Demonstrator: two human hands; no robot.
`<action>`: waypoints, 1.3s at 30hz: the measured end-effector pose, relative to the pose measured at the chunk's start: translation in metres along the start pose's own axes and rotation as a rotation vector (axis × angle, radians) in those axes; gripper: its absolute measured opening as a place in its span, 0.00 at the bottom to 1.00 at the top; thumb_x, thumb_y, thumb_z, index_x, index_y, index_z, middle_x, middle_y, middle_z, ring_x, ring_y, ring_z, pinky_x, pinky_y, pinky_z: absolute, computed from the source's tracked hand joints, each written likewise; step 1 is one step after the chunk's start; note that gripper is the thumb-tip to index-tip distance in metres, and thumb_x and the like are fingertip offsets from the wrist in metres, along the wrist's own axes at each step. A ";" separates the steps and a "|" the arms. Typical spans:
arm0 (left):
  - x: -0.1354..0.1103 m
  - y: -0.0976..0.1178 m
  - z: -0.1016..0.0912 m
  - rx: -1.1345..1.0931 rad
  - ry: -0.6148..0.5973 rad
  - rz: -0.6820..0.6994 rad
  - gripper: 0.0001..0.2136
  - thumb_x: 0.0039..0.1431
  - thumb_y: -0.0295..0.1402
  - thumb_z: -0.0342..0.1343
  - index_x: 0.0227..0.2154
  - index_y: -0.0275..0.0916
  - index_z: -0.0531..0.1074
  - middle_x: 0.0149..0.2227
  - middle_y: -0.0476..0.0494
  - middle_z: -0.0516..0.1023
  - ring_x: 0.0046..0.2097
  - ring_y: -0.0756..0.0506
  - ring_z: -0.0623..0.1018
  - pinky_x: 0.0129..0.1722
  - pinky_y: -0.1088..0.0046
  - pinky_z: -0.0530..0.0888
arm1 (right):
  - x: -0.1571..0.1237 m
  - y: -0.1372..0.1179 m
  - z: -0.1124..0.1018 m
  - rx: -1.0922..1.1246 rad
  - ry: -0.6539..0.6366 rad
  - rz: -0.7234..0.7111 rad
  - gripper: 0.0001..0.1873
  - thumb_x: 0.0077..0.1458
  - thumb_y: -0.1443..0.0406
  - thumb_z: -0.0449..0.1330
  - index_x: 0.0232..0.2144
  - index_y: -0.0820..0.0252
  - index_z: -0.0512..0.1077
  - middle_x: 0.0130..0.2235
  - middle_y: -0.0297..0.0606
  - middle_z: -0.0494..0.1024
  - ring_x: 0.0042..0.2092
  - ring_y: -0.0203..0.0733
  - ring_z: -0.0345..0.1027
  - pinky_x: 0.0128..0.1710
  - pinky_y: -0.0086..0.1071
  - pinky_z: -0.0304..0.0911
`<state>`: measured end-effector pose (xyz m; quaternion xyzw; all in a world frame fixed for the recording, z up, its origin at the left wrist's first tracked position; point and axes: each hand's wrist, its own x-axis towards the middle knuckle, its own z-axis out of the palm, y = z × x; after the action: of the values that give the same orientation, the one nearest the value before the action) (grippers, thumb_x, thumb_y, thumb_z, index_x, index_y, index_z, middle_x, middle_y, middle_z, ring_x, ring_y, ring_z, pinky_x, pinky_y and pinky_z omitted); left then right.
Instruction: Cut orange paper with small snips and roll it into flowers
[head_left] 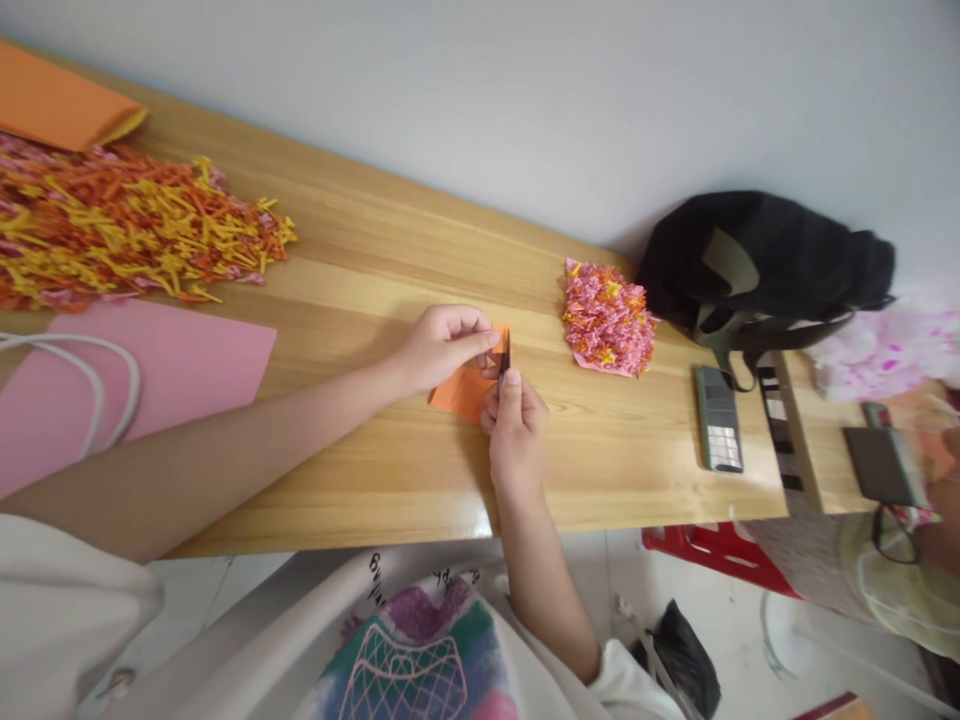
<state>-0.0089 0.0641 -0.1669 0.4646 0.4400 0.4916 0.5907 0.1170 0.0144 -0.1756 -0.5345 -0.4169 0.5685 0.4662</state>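
Observation:
My left hand pinches a small piece of orange paper above the table. In my right hand is a small pair of scissors, its dark blades pointing away from me at the edge of that piece. Beneath both hands a larger orange sheet lies on the wood, partly covered by my fingers. To the right sits a pink sheet heaped with small pink, orange and yellow paper bits. A much bigger pile of such bits spreads over the left end.
Folded orange paper and a pink sheet with a white cable lie at left. A black bag leans against the wall at right, near a calculator. Another person's hand shows at the right edge, by a second table.

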 end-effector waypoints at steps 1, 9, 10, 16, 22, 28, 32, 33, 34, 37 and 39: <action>0.000 0.000 0.000 0.006 0.000 0.002 0.09 0.55 0.26 0.58 0.20 0.34 0.71 0.20 0.50 0.74 0.24 0.53 0.73 0.28 0.78 0.71 | 0.000 0.000 0.000 -0.001 0.001 0.002 0.25 0.53 0.42 0.56 0.29 0.58 0.67 0.19 0.21 0.50 0.20 0.29 0.40 0.18 0.27 0.37; 0.001 -0.004 -0.001 -0.031 -0.008 -0.014 0.08 0.55 0.28 0.60 0.22 0.34 0.72 0.23 0.47 0.77 0.26 0.52 0.75 0.29 0.76 0.72 | -0.003 -0.001 -0.002 -0.026 -0.018 0.000 0.23 0.56 0.44 0.56 0.33 0.59 0.70 0.21 0.23 0.53 0.21 0.30 0.43 0.20 0.28 0.40; 0.001 -0.004 0.000 -0.042 -0.008 -0.020 0.08 0.55 0.27 0.60 0.22 0.34 0.72 0.23 0.47 0.77 0.25 0.52 0.75 0.29 0.76 0.72 | -0.003 0.000 -0.003 -0.027 -0.026 -0.005 0.23 0.56 0.45 0.56 0.34 0.59 0.71 0.21 0.23 0.53 0.22 0.30 0.43 0.20 0.28 0.40; 0.001 -0.002 -0.001 -0.048 -0.018 -0.022 0.08 0.55 0.26 0.58 0.21 0.33 0.73 0.22 0.48 0.77 0.25 0.52 0.75 0.30 0.77 0.72 | -0.002 0.002 -0.002 -0.037 -0.007 -0.025 0.24 0.57 0.44 0.55 0.33 0.59 0.70 0.21 0.23 0.52 0.21 0.30 0.43 0.20 0.28 0.40; 0.001 -0.003 -0.002 -0.002 -0.024 0.023 0.10 0.56 0.29 0.61 0.20 0.34 0.72 0.20 0.49 0.75 0.24 0.52 0.74 0.29 0.77 0.71 | 0.000 0.003 0.000 -0.013 0.021 -0.004 0.24 0.55 0.43 0.56 0.31 0.59 0.70 0.19 0.22 0.51 0.20 0.30 0.42 0.19 0.28 0.38; 0.000 -0.002 -0.001 0.011 -0.008 0.018 0.10 0.55 0.28 0.59 0.19 0.35 0.71 0.20 0.50 0.74 0.24 0.52 0.73 0.28 0.77 0.70 | 0.000 0.003 -0.001 0.003 0.008 -0.003 0.24 0.54 0.43 0.56 0.31 0.59 0.70 0.19 0.22 0.51 0.20 0.30 0.41 0.19 0.28 0.37; 0.000 0.000 -0.001 0.005 -0.002 0.015 0.08 0.53 0.28 0.59 0.19 0.35 0.72 0.20 0.50 0.74 0.25 0.52 0.73 0.29 0.77 0.71 | 0.000 0.001 -0.001 -0.016 0.008 0.002 0.24 0.54 0.43 0.56 0.31 0.58 0.70 0.19 0.22 0.50 0.20 0.30 0.41 0.19 0.28 0.38; 0.000 0.000 -0.001 0.000 -0.008 0.014 0.08 0.52 0.28 0.59 0.19 0.35 0.72 0.21 0.49 0.75 0.25 0.52 0.74 0.29 0.77 0.72 | 0.000 0.001 -0.001 -0.019 0.006 0.004 0.24 0.54 0.43 0.56 0.31 0.58 0.70 0.19 0.22 0.50 0.20 0.30 0.41 0.19 0.28 0.39; 0.000 0.000 -0.001 -0.008 -0.016 0.011 0.08 0.52 0.28 0.59 0.20 0.35 0.72 0.21 0.49 0.75 0.25 0.52 0.74 0.29 0.76 0.72 | -0.001 0.000 -0.001 -0.020 0.002 0.007 0.24 0.54 0.43 0.56 0.31 0.58 0.70 0.20 0.22 0.50 0.20 0.30 0.41 0.19 0.28 0.39; 0.000 0.000 -0.001 -0.045 -0.026 -0.012 0.06 0.51 0.26 0.59 0.20 0.34 0.73 0.22 0.48 0.76 0.26 0.51 0.75 0.30 0.76 0.73 | -0.002 -0.001 -0.002 -0.013 -0.013 0.008 0.24 0.54 0.43 0.56 0.32 0.58 0.70 0.20 0.23 0.52 0.21 0.31 0.43 0.19 0.28 0.40; 0.000 0.000 0.000 -0.067 -0.019 -0.028 0.06 0.51 0.25 0.58 0.20 0.34 0.72 0.22 0.48 0.77 0.26 0.52 0.75 0.30 0.76 0.73 | -0.003 -0.002 -0.003 -0.006 -0.028 0.000 0.23 0.55 0.44 0.57 0.32 0.58 0.70 0.21 0.24 0.53 0.22 0.31 0.44 0.20 0.28 0.41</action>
<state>-0.0091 0.0645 -0.1673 0.4427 0.4242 0.4933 0.6170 0.1199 0.0121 -0.1732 -0.5280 -0.4250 0.5747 0.4585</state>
